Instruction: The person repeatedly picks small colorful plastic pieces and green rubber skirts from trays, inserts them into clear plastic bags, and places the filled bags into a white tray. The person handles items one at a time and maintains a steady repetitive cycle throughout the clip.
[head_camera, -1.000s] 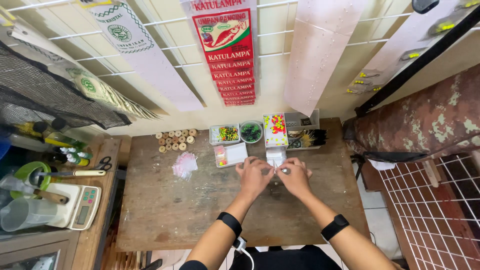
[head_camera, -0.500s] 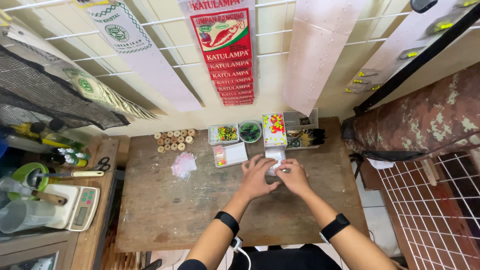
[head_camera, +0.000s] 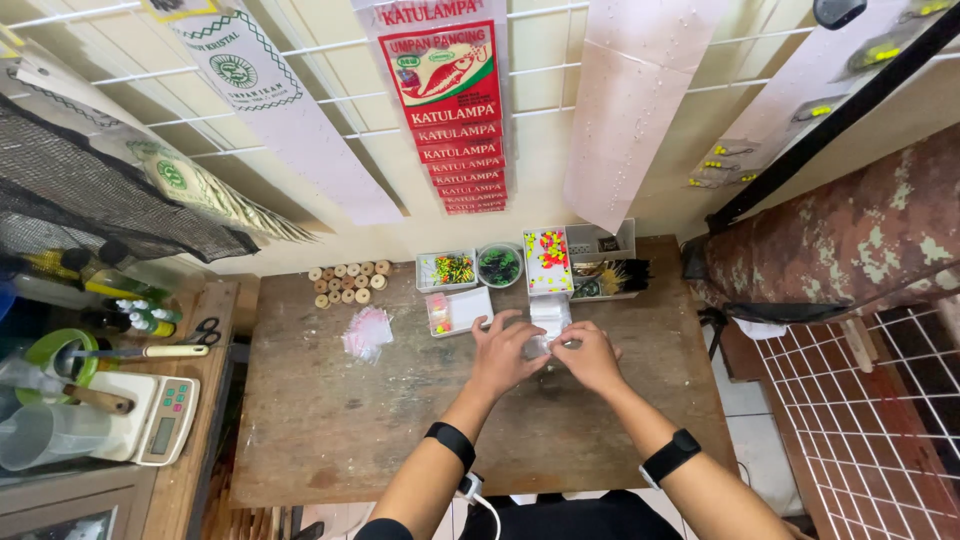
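Both my hands meet over the middle of a worn wooden table (head_camera: 330, 420). My left hand (head_camera: 505, 350) and my right hand (head_camera: 587, 355) pinch a small clear plastic packet (head_camera: 549, 318) between them, fingertips almost touching. What is inside the packet is too small to tell. Just behind my left hand lies an open compartment box (head_camera: 458, 310) with small pink and white bits. A black band sits on each wrist.
Along the table's back edge stand small wooden spools (head_camera: 348, 282), trays of coloured beads (head_camera: 447, 269), a round green tub (head_camera: 499, 265) and a float box (head_camera: 548, 262). A pink packet pile (head_camera: 367, 332) lies left. A scale (head_camera: 150, 420), scissors (head_camera: 203, 331) and jug (head_camera: 45, 435) fill the left bench.
My hands have slid a little away from me toward the back row of boxes, still together on the small clear packet.
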